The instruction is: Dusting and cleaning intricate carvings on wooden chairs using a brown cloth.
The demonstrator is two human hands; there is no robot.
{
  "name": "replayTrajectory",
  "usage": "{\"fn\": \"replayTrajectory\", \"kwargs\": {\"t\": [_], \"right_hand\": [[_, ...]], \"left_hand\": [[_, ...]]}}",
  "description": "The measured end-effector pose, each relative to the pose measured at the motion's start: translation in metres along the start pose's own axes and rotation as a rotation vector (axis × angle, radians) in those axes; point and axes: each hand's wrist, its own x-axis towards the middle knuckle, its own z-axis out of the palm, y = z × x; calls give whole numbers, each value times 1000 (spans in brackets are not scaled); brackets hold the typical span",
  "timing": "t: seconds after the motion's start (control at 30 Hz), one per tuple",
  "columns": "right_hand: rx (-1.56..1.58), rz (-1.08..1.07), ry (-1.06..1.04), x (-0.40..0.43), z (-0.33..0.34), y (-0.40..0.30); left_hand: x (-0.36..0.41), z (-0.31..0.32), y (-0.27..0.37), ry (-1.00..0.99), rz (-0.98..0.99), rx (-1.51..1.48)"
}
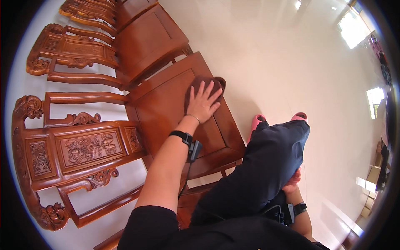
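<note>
My left hand [204, 104] lies palm down with its fingers spread over a dark brown round item [197, 85], perhaps a cloth or a cap. Hand and item rest on the seat panel of a carved wooden chair [162, 109], near its front edge. A dark curved piece [221, 82] shows just past my fingertips at that edge; whether it belongs to the item is unclear. My right hand [292, 182] is beside the far side of my bent leg in dark trousers [265, 156]. The leg hides most of its fingers, so its grip does not show.
More matching wooden chairs [150, 34] continue in a row at the upper left, backs against a white wall [90, 173]. Pale glossy floor [281, 62] spreads to the right. Pink clogs [257, 122] are on my feet. A cable [187, 178] hangs from the left wrist device [194, 150]. Boxes [373, 173] stand far right.
</note>
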Motion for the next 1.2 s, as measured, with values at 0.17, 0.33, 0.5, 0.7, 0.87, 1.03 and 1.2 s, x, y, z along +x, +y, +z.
{"fn": "replayTrajectory", "kwargs": {"t": [0.17,0.33,0.5,0.7,0.87,1.03,1.2], "right_hand": [[20,100,-165,-7,36,16],[106,70,-51,-14,68,32],[82,154,-260,-8,56,26],[-224,-35,-149,-4,41,21],[-272,-52,-229,0,36,20],[16,66,-296,-6,58,28],[182,151,-390,-9,70,31]], "left_hand": [[14,-2,-32,51,-12,22],[-1,6,-65,96,-190,70],[-53,2,-129,35,-598,147],[-138,1,-161,-22,-928,65],[-150,2,-135,-26,-840,84],[-157,9,-75,-33,-681,154],[-157,11,4,-43,-438,84]]}}
